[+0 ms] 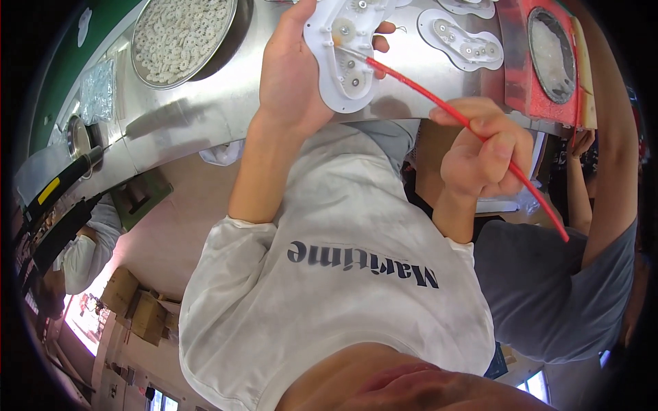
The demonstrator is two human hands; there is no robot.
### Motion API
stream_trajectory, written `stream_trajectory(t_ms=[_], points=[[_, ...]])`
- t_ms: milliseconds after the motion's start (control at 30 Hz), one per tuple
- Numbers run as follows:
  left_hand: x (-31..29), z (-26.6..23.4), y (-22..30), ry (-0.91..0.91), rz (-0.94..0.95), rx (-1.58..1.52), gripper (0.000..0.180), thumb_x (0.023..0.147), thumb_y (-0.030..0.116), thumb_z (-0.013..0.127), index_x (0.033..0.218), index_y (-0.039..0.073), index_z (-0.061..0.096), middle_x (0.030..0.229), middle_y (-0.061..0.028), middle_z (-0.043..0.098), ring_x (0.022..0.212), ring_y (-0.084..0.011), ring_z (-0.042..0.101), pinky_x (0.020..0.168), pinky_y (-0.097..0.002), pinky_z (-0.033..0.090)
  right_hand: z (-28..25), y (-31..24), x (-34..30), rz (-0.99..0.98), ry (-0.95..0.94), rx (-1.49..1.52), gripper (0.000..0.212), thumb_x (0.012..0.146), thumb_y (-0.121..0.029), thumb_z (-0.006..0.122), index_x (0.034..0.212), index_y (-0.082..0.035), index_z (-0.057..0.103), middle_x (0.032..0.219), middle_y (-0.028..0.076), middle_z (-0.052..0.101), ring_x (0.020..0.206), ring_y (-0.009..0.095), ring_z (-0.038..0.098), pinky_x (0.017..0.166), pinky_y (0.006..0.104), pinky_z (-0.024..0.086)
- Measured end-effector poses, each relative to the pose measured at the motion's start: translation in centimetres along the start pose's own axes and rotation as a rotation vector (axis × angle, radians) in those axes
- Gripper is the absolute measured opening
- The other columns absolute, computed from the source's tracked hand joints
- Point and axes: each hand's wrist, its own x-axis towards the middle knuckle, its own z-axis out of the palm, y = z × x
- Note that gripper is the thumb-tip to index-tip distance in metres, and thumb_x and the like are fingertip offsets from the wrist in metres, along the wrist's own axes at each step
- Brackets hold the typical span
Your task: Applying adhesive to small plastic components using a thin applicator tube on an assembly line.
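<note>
My left hand [291, 82] holds up a white plastic gear housing [327, 83] above the metal table, fingers wrapped round its far side. Small pale gears with screws at their centres sit inside the housing. Between the closed fingers of my right hand [488, 147] is a thin brush with a long red handle [425, 92]. Its tip touches or hovers just over the gears; I cannot tell which. Another white gear housing [449, 51], also with gears in it, lies on the table to the right, and part of one more shows behind it.
A round metal pan [159, 87] full of small white gears stands at the far left, near a clear plastic bag [98, 92]. At the right, a red tray [519, 68] carries a dark-rimmed bowl [537, 81] of whitish paste. Close on my right sits a co-worker in a grey shirt [555, 294].
</note>
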Motion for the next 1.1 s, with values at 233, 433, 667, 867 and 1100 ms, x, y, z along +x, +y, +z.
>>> stream_trajectory(t_ms=[233, 433, 667, 867, 1100], points=[[0.0, -0.2, 0.2, 0.107, 0.024, 0.053, 0.053, 0.098, 0.039, 0.026, 0.127, 0.0, 0.047, 0.101, -0.0173, 0.062, 0.085, -0.024, 0.062, 0.069, -0.0386, 0.053, -1.0, -1.0, -0.1, 0.015, -0.089, 0.039, 0.02, 0.09, -0.01, 0.034, 0.083, 0.005, 0.045, 0.059, 0.026, 0.058, 0.045, 0.031, 0.056, 0.046, 0.0365, 0.05], [0.0, 0.2, 0.0, 0.151, 0.029, 0.134, 0.053, 0.098, 0.039, 0.026, 0.127, 0.0, 0.047, 0.101, -0.0168, 0.062, 0.084, -0.023, 0.062, 0.069, -0.0374, 0.053, -0.7, -1.0, 0.4, -0.024, -0.116, -0.021, 0.021, 0.09, -0.012, 0.035, 0.084, 0.005, 0.045, 0.057, 0.025, 0.057, 0.046, 0.033, 0.058, 0.047, 0.0382, 0.05], [0.1, 0.3, 0.1, 0.114, 0.044, 0.114, 0.053, 0.098, 0.039, 0.026, 0.127, -0.001, 0.047, 0.1, -0.0165, 0.063, 0.083, -0.0229, 0.062, 0.069, -0.0366, 0.053, -2.1, -1.2, 1.9, 0.011, -0.303, 0.023, 0.027, 0.091, -0.011, 0.036, 0.076, 0.006, 0.05, 0.065, 0.023, 0.061, 0.067, 0.034, 0.062, 0.066, 0.043, 0.046], [-0.6, 0.4, 0.2, 0.113, 0.053, 0.074, 0.053, 0.098, 0.038, 0.026, 0.128, -0.001, 0.046, 0.1, -0.0176, 0.063, 0.085, -0.0236, 0.062, 0.071, -0.0371, 0.054, -2.2, 0.1, 0.5, 0.045, -0.21, 0.103, 0.039, 0.088, -0.018, 0.028, 0.07, 0.006, 0.052, 0.069, 0.027, 0.062, 0.087, 0.045, 0.064, 0.09, 0.0602, 0.043], [-1.4, 0.9, 0.5, 0.108, 0.083, 0.077, 0.055, 0.098, 0.039, 0.026, 0.13, -0.002, 0.044, 0.103, -0.0185, 0.061, 0.086, -0.0241, 0.061, 0.071, -0.0373, 0.053, -0.6, -0.2, 0.7, -0.179, -0.064, 0.055, 0.03, 0.096, -0.016, 0.037, 0.08, 0.005, 0.05, 0.062, 0.018, 0.062, 0.055, 0.026, 0.062, 0.06, 0.0394, 0.053]])
